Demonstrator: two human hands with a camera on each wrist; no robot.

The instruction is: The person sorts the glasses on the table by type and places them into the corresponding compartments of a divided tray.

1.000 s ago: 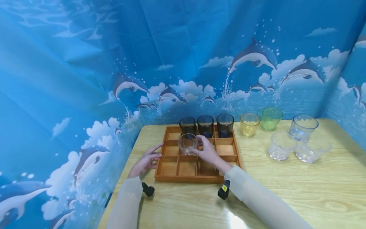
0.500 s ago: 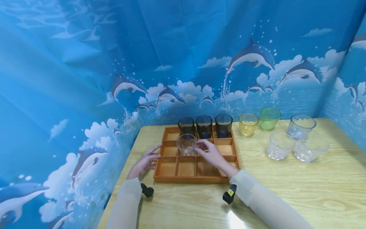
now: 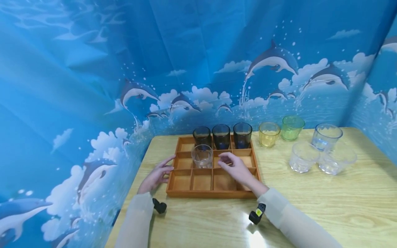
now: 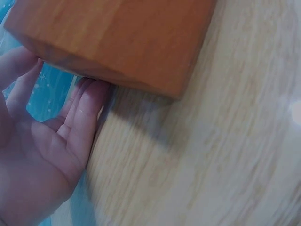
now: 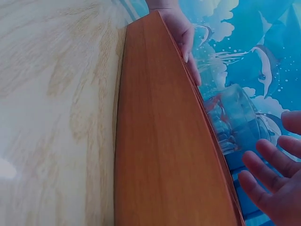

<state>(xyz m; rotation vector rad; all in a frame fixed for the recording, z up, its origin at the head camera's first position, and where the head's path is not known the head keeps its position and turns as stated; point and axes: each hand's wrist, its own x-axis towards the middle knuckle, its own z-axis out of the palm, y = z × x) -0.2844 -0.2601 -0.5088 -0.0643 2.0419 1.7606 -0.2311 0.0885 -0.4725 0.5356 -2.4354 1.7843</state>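
A wooden tray (image 3: 211, 194) divided into compartments lies on the table. Fingers of my left hand (image 3: 156, 176) rest against its left side, loosely extended; the left wrist view shows them touching the tray wall (image 4: 108, 42). A clear glass (image 3: 202, 157) stands upright in the middle row, second compartment from the left. Just right of that glass, and apart from it, my right hand (image 3: 237, 169) hovers over the tray with relaxed fingers and holds nothing. In the right wrist view a gap separates the hand (image 5: 277, 183) from the glass (image 5: 233, 117).
Three dark glasses (image 3: 221, 137) fill back-row compartments. Right of the tray stand a yellow glass (image 3: 269, 135), a green glass (image 3: 293, 128), a blue-tinted glass (image 3: 327, 137) and two clear glasses (image 3: 304, 157) on the wooden table (image 3: 325, 203). A dolphin-printed curtain (image 3: 186, 51) borders the table.
My right hand has let go of the clear glass and moved away to the right. The glass stays in its compartment. My left hand keeps its place at the tray's side.
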